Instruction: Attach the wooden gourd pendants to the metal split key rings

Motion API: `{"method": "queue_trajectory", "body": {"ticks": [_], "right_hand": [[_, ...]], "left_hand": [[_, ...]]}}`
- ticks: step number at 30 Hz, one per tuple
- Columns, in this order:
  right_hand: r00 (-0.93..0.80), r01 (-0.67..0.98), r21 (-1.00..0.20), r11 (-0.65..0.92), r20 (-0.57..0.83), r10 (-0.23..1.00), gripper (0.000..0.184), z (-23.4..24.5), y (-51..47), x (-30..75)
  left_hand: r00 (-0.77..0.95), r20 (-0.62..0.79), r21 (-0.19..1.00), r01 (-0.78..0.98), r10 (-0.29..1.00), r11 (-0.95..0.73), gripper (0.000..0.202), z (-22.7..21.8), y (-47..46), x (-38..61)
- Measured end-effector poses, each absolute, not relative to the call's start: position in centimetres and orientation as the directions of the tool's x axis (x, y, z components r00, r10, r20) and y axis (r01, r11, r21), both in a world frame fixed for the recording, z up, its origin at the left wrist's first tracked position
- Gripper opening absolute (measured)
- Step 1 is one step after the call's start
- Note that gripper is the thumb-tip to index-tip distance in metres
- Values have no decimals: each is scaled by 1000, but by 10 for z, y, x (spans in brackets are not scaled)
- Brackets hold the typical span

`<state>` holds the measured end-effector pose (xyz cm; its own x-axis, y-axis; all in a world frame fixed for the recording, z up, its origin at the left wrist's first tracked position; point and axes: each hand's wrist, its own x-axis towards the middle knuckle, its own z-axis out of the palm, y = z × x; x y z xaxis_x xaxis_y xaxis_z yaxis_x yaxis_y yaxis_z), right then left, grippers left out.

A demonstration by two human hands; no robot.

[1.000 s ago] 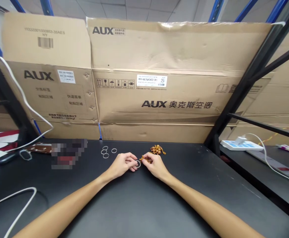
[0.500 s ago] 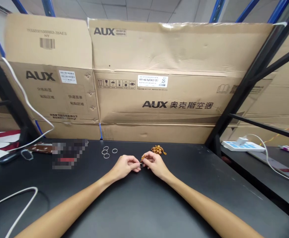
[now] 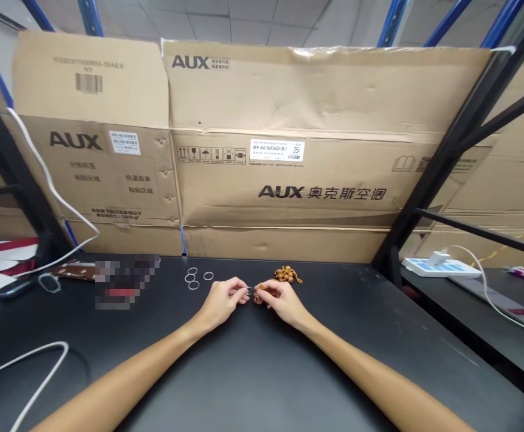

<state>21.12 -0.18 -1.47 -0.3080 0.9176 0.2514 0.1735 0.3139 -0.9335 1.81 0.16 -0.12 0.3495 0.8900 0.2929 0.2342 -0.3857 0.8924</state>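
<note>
My left hand [image 3: 223,303] pinches a thin metal ring [image 3: 250,290] between thumb and fingertips. Facing it, my right hand [image 3: 282,303] is closed on a small brown beaded pendant [image 3: 257,297] with a yellowish cord, mostly covered by the fingers. The ring and the pendant's cord are close together; whether they are linked is too small to tell. Just behind my right hand lies a bunch of similar brown beaded pendants [image 3: 288,275]. Several loose silver rings [image 3: 193,285] rest on the black table beyond my left hand, one a little apart from the others.
Tall cardboard panels [image 3: 325,174] stand along the table's back edge, between black metal posts [image 3: 428,174]. A white cable [image 3: 41,360] curves over the left front. A blurred-out item [image 3: 125,279] lies at the left back. A power strip [image 3: 442,267] sits on the right-hand table.
My hands have moved slightly apart, and the ring now shows between the fingertips. More of the pendant is visible under my right fingers.
</note>
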Motion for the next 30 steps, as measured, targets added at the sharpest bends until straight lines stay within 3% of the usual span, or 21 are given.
{"method": "queue_trajectory", "body": {"ticks": [12,30], "right_hand": [[-325,113,-936,333,282,903,29,-18,-2,209],[-332,160,-906,392,324,886,28,-18,-5,209]], "left_hand": [[397,366,788,350,842,-507,21,2,-8,20],[443,329,824,296,834,-482,23,2,-10,22]]}}
